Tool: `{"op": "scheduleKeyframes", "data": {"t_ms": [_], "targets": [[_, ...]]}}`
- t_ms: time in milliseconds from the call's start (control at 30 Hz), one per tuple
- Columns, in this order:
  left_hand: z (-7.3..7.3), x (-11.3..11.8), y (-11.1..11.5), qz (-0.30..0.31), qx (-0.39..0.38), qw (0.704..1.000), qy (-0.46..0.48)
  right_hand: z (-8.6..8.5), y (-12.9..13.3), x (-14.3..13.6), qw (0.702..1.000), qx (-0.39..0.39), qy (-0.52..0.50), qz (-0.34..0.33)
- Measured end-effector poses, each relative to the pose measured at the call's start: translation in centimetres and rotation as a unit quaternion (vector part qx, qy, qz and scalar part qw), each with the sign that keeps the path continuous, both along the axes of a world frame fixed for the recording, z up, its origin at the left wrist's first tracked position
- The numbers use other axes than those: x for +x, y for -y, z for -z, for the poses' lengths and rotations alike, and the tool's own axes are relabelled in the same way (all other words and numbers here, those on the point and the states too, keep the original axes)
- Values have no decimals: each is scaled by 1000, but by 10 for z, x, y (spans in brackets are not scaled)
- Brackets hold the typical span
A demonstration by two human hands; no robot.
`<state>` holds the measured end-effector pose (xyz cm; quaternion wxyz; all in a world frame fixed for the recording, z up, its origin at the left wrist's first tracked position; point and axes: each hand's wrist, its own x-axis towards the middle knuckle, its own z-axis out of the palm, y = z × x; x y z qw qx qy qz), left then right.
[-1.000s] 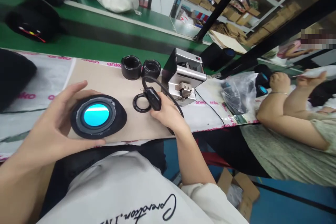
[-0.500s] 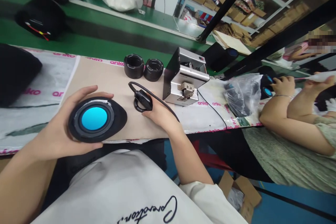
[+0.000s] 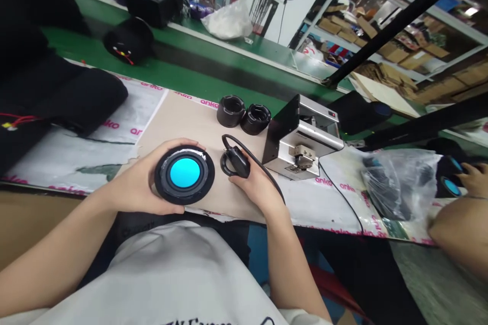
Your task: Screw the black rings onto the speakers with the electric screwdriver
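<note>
Green bench (image 3: 183, 78): runs lengthwise across the room, edged by a pale rail (image 3: 213, 41)
Worktable (image 3: 312, 203): along the green bench's near side, sheeted in white with pink lettering
Pale wall (image 3: 295, 18): beyond the green bench
Metal racks (image 3: 325, 10): past the green bench, loaded with brown cartons (image 3: 417, 58)
Blue floor (image 3: 257, 246): lower than the green bench, on its near side
Light: bright spots high beyond the green bench

Cyan-centred black speaker (image 3: 185, 173), white sheet (image 3: 305, 203) with pink lettering

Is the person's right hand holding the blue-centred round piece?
No, the left hand holds the blue-centred round piece, while the right hand grips a black corded device.
</note>
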<state>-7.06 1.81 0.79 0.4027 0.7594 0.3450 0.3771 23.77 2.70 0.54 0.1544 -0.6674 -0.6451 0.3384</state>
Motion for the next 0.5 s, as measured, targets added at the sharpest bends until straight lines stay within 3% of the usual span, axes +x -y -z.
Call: {"op": "scheduleKeyframes", "data": {"t_ms": [367,500], "targets": [[-3,0,1,-25,5,1000,-10,-3,6,-4,1000,2,-11,26],[-3,3,1,-32,10,999,-4,-19,8,3,997,14,-46,61]]}}
